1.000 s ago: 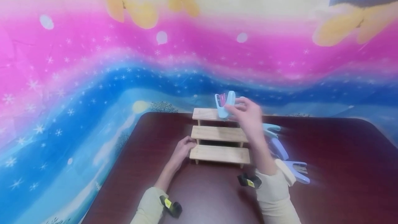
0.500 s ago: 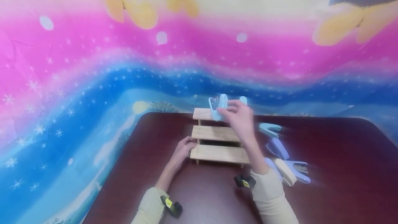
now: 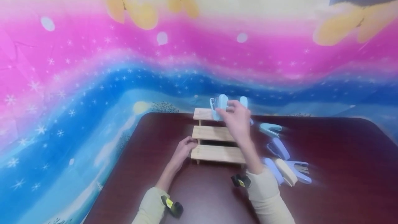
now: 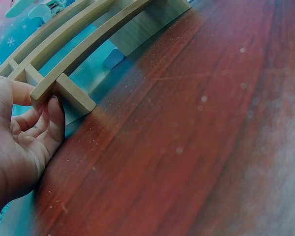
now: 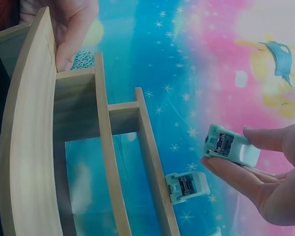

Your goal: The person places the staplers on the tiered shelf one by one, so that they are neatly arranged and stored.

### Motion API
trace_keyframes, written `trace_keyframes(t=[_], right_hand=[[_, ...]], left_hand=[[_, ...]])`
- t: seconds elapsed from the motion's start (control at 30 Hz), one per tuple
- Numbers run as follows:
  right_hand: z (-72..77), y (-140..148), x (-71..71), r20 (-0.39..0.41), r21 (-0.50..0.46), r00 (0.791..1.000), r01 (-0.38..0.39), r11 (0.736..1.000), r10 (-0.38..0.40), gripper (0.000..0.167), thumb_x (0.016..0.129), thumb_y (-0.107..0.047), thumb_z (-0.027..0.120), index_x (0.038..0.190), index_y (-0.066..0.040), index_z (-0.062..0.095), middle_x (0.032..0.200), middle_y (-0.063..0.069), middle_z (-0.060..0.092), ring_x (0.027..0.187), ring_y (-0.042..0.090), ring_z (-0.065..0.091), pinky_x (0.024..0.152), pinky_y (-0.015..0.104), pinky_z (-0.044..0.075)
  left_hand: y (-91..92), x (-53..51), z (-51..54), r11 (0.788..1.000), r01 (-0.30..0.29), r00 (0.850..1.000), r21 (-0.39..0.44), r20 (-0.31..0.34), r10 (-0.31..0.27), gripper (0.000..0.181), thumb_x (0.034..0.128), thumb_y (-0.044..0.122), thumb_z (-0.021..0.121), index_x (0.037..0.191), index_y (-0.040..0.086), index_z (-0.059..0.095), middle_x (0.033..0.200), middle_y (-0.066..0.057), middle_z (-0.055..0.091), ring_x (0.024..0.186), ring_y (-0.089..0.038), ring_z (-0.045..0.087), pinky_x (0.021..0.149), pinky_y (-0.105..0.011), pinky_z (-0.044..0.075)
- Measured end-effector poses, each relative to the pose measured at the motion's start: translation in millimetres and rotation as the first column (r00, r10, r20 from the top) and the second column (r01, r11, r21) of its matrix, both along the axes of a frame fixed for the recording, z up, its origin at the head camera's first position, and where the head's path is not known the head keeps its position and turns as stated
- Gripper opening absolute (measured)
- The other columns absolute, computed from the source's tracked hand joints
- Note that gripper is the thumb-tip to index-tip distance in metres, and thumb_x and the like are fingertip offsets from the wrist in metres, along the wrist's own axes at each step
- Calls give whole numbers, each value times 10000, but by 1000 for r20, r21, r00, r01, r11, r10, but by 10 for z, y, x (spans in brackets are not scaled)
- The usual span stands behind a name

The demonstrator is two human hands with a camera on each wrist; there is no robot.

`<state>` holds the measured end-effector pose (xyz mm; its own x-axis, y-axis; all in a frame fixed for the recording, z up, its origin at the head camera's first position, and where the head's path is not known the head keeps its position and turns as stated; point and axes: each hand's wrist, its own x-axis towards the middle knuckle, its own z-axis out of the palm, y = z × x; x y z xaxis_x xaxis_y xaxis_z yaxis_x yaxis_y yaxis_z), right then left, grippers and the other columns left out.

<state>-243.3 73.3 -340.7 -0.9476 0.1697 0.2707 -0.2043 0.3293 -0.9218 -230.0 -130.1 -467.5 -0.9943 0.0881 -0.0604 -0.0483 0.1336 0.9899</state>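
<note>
A three-step wooden rack stands on the table. The left hand pinches the left end of its lowest step, thumb and fingers around the board in the left wrist view. Above the top step, the right hand holds a light blue stapler with its arms spread. In the right wrist view this stapler is between thumb and fingers, apart from the rack. A second light blue stapler is at the top step's far side there; in the head view it shows behind the right hand.
Right of the rack lie a teal stapler, a purple one and, nearer, a cream one between two lilac ones. A patterned cloth hangs behind the dark red table.
The right hand has moved left along the top step with its stapler, uncovering the second light blue stapler and more of those on the table. The left hand has stayed on the rack.
</note>
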Motion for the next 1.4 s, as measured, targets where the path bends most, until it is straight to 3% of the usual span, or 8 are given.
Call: trace_keyframes(t=[0.13,0.2,0.53,0.8,1.03,1.27,1.4], right_hand=[[-33,-34,-11,-13,36,1000,15,999,-15,512,874,-211,826,1277,50,648,1141,250,724,1041,353,726,842,446,600],[-48,-50,-19,-22,52,1000,22,998,-21,508,876,-209,824,1272,57,649,1136,257,724,1032,362,729,838,453,600],[-60,-138,-58,-38,85,999,3,996,0,451,878,-155,821,1228,70,648,1096,256,730,997,365,734,801,453,607],[-79,-164,-79,-39,117,999,18,993,-14,449,886,-170,821,1226,66,648,1104,256,728,995,363,736,763,421,615],[-98,-185,-74,-10,129,1000,20,991,-19,466,894,-213,820,1249,38,652,1099,233,737,947,333,745,624,343,603],[-126,-225,-87,-39,129,999,18,991,-14,463,899,-181,811,1261,51,640,1059,236,740,787,292,740,568,328,580],[-148,-237,-117,-45,113,999,-3,994,8,446,903,-144,802,1258,66,632,1057,244,737,782,287,741,606,326,595]], left_hand=[[-9,-83,-177,1000,-19,1000,-18,-6,19,207,966,61,578,1104,-87,621,948,-96,671,804,-152,607,787,-319,502],[-12,-98,-213,999,-23,1000,-22,-12,23,212,961,83,589,1102,-70,630,953,-93,674,811,-158,609,789,-320,502],[-1,-104,-188,999,-28,999,-21,-27,28,210,954,82,593,1093,-68,639,956,-90,674,809,-148,601,787,-311,494],[27,-11,15,1000,-13,999,-23,-32,12,190,951,20,568,1072,-118,616,920,-91,666,794,-145,595,792,-327,498],[-29,-112,-220,1000,-24,1000,-10,-19,24,209,943,102,606,1083,-50,642,932,-84,675,806,-159,616,784,-319,507],[-35,-101,-213,1000,-16,1000,0,-14,16,217,946,100,611,1092,-59,637,931,-87,670,787,-157,618,755,-314,516],[5,-115,-215,1000,-18,1000,6,-24,19,209,955,105,606,1083,-56,635,937,-76,665,792,-151,608,748,-310,510]])
